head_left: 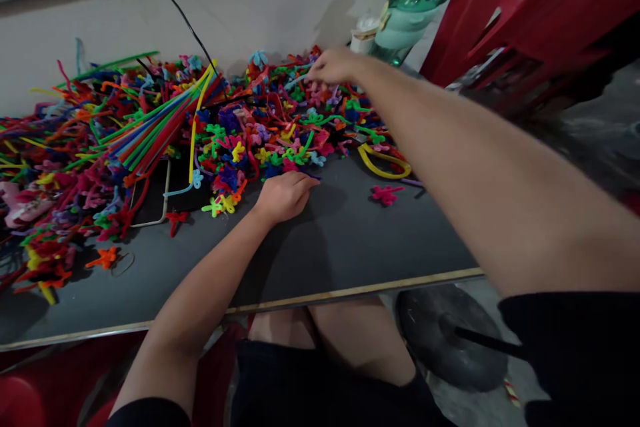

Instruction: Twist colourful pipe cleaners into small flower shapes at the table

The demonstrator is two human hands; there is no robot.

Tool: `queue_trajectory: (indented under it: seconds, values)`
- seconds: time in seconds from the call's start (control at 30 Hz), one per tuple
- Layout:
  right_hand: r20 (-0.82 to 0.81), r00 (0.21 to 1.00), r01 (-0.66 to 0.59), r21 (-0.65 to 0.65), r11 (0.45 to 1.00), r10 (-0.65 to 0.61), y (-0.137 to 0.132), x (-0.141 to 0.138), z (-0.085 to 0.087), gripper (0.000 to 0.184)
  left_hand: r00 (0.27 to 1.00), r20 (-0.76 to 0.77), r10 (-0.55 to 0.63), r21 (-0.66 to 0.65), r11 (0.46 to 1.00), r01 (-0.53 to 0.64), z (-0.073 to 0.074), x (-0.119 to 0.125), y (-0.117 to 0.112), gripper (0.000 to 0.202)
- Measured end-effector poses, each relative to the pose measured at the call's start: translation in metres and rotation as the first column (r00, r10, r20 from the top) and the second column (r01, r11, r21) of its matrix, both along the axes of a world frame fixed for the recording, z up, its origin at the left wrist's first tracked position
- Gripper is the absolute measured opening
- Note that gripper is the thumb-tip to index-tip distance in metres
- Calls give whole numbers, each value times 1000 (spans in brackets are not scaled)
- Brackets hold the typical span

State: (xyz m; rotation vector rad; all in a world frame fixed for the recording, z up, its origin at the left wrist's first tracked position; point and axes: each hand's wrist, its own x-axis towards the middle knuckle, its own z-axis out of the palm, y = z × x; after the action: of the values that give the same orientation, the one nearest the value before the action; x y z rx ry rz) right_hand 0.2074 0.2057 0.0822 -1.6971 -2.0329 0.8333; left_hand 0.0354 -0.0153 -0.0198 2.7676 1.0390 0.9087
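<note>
My right hand (333,67) is stretched over the back of a heap of colourful pipe cleaner shapes (260,133). Its fingers are pinched at the end of a light blue pipe cleaner (297,80). At the front edge of the heap, my left hand (286,197) rests low over the dark table. The left fingers are pressed together, with a bit of dark blue showing by their tips; what they hold, if anything, is hidden. A pink pipe cleaner flower (386,195) lies on the table to the right of my left hand.
A bundle of straight pipe cleaners (155,127) lies left of centre, beside a dark phone-like object with a pale frame (165,193). A yellow loop (383,167) sits at right. A green bottle-like container (410,20) and red chairs (470,7) stand behind. The table edge (350,291) is nearest me.
</note>
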Motion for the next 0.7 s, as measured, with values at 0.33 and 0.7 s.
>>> queue_trajectory:
  seconds: [0.33, 0.7]
  values:
    - [-42, 996, -85, -71, 994, 82, -51, 42, 83, 17, 999, 30, 16, 40, 999, -17, 2, -1, 0, 31]
    - [517, 854, -292, 556, 778, -50, -77, 9, 24, 38, 993, 86, 86, -12, 996, -85, 2, -2, 0, 30]
